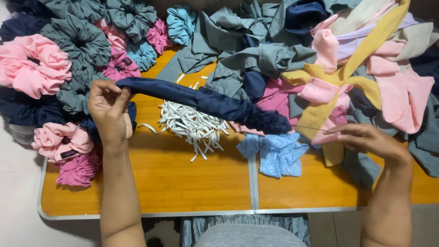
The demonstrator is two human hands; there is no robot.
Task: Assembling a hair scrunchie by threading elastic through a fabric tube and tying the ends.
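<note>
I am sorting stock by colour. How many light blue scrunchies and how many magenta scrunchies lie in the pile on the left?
Light blue scrunchies: 2
Magenta scrunchies: 3
Total: 5

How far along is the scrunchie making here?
Done: finished scrunchies piled at the table's left end. In hand: a navy fabric tube, left hand gripping one end, right hand at the gathered end. Left: white elastic strips and a heap of unsewn fabric pieces.
</note>
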